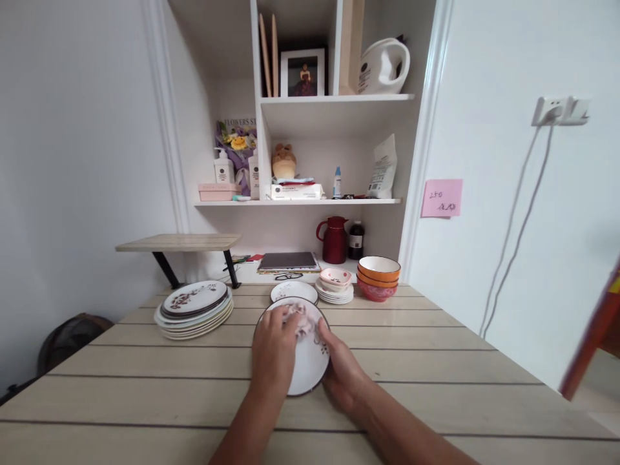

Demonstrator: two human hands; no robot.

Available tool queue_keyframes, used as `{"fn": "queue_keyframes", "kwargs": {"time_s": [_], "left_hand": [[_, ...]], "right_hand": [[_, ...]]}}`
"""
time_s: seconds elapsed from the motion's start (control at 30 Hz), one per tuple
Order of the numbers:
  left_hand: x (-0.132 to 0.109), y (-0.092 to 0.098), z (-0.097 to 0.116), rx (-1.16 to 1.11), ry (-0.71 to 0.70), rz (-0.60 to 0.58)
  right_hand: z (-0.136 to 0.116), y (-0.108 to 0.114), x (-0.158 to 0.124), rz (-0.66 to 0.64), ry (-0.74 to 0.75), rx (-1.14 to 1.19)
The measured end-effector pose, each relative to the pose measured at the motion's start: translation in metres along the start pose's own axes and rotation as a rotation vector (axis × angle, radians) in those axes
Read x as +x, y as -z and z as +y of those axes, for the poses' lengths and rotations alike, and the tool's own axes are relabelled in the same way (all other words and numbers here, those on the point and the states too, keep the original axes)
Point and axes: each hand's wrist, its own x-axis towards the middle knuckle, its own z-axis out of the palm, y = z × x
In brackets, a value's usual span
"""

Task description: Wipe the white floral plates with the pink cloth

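Observation:
A white plate (305,368) with a dark rim and a small floral print is tilted up over the middle of the table. My right hand (343,369) grips its right edge, thumb on the face and fingers behind. My left hand (275,345) presses a crumpled pinkish-white cloth (301,321) against the plate's upper face, its fingers curled over the cloth. Just behind lies another white plate (293,290) with a faint pattern, partly covered by the held one.
On the left of the wooden table (194,394) stands a stack of plates (194,316) below a small raised shelf (179,242). Small dishes (335,290) and stacked bowls (378,278) stand back right. Behind them are a laptop (288,260), a red jug (334,240) and a dark bottle (356,240).

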Motion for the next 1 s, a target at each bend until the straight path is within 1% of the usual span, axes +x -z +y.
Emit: {"fn": "queue_keyframes", "kwargs": {"time_s": [0.07,0.13,0.2,0.27,0.37,0.43,0.53,0.63,0.73,0.87,0.93,1.0], "left_hand": [[0.002,0.002,-0.009,0.053,0.094,-0.007],[0.003,0.005,-0.017,0.093,0.142,-0.036],[0.003,0.006,-0.020,0.116,0.154,-0.070],[0.003,0.006,-0.016,0.117,0.143,-0.107],[0.000,0.004,-0.003,0.079,0.074,-0.187],[-0.003,0.003,0.008,0.023,-0.022,-0.244],[-0.008,0.000,0.019,-0.109,-0.174,-0.289],[-0.010,-0.002,0.021,-0.215,-0.220,-0.275],[-0.008,-0.004,0.016,-0.209,-0.154,-0.213],[-0.001,-0.003,0.001,-0.072,0.045,-0.097],[0.001,0.000,-0.010,0.006,0.130,-0.085],[0.002,0.003,-0.020,0.071,0.171,-0.102]], "right_hand": [[0.007,-0.001,0.001,-0.047,-0.012,0.012],[0.010,-0.001,0.003,-0.049,-0.037,0.034],[0.008,0.000,0.005,-0.022,-0.047,0.062],[0.001,0.004,0.008,0.043,-0.032,0.081],[-0.013,0.014,0.012,0.173,0.032,0.112],[-0.020,0.020,0.014,0.208,0.072,0.150],[-0.025,0.025,0.016,0.173,0.078,0.173],[-0.021,0.023,0.014,0.091,0.058,0.135],[-0.011,0.015,0.009,0.069,0.019,0.053],[0.005,0.002,0.002,0.025,-0.008,-0.005],[0.009,-0.002,0.000,-0.012,-0.015,-0.008],[0.010,-0.004,0.000,-0.006,-0.036,0.003]]}}
